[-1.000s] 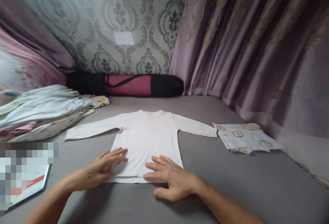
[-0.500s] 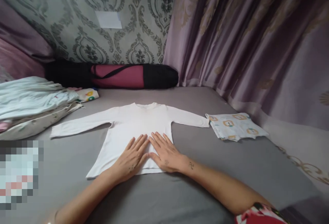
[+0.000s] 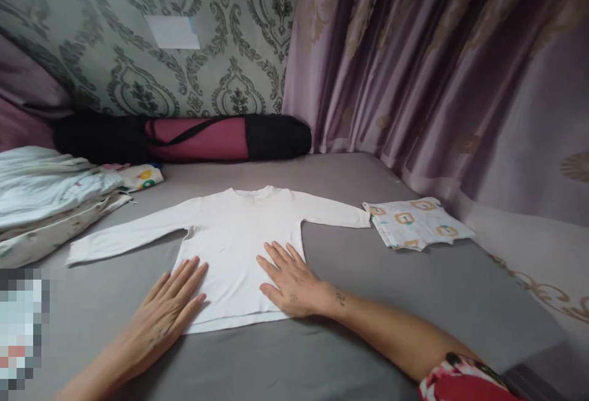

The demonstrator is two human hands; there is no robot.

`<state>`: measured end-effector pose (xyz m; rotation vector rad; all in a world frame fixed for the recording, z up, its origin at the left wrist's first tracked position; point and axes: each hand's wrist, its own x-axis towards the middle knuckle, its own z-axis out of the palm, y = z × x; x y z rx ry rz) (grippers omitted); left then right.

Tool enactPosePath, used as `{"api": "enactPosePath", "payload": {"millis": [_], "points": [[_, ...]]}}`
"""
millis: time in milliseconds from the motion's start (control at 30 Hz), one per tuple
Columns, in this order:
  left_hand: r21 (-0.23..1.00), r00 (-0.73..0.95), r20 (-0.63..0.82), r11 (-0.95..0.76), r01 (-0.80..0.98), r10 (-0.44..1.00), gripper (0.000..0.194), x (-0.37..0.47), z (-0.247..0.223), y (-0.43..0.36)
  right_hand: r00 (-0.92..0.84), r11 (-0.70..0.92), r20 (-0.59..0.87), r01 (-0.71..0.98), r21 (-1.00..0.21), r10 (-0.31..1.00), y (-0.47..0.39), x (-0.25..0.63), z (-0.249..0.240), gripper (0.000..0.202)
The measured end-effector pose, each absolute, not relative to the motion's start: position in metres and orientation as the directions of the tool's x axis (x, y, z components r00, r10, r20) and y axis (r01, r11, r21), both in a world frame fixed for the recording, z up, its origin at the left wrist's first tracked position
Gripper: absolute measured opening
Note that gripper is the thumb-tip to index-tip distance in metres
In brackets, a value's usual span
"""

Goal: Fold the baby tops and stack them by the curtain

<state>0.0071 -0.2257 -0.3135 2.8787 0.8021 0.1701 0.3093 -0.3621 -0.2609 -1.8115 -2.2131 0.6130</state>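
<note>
A white long-sleeved shirt [image 3: 234,235] lies spread flat on the grey bed sheet [image 3: 368,327], its neckline facing away and both sleeves stretched out sideways. My left hand [image 3: 172,303] rests flat across the shirt's lower left edge, fingers extended and covering that corner. On the lower right part of the shirt, my right hand [image 3: 292,284] lies palm down with its fingers spread. Neither hand grips the cloth. The right sleeve's cuff touches or nearly touches a folded white cloth printed with orange and teal figures [image 3: 418,223].
A long black and maroon bag [image 3: 197,139] lies along the patterned wall. Piled clothes [image 3: 55,189] sit at the left, above a pixelated patch. Purple curtains [image 3: 414,70] hang down the right side. A white panel [image 3: 173,32] is on the wall.
My left hand has slid left across the shirt, away from my right hand, to its left edge. My right hand stays nearly in place, fingers slightly more spread. The view has shifted a little.
</note>
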Motion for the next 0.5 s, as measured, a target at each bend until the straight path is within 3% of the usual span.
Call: {"api": "enactPosePath", "payload": {"millis": [133, 200, 267, 367, 433, 500], "points": [[0.177, 0.822, -0.001, -0.809, 0.561, 0.57, 0.056, -0.002, -0.303, -0.212, -0.281, 0.2, -0.053, 0.792, -0.576, 0.958, -0.349, 0.349, -0.254, 0.053], [0.188, 0.802, -0.012, -0.786, 0.589, 0.598, 0.051, 0.014, -0.288, -0.201, -0.101, 0.11, 0.046, 0.819, -0.563, 0.994, -0.34, 0.387, -0.246, 0.044], [0.235, 0.804, 0.039, -0.788, 0.57, 0.593, 0.05, 0.044, -0.269, -0.19, 0.107, -0.058, 0.096, 0.909, -0.412, 0.99, -0.334, 0.431, -0.236, 0.04], [0.388, 0.894, 0.078, -0.84, 0.38, 0.441, 0.047, 0.108, -0.249, -0.174, 0.39, -0.394, -0.063, 0.917, -0.063, 0.919, -0.332, 0.488, -0.226, 0.037], [0.447, 0.937, 0.136, -0.864, 0.232, 0.322, 0.043, 0.156, -0.247, -0.165, 0.459, -0.45, -0.174, 0.888, 0.09, 0.871, -0.332, 0.511, -0.225, 0.036], [0.458, 0.946, 0.197, -0.877, 0.145, 0.259, 0.04, 0.202, -0.253, -0.155, 0.47, -0.449, -0.239, 0.883, 0.138, 0.85, -0.331, 0.523, -0.227, 0.033]]}}
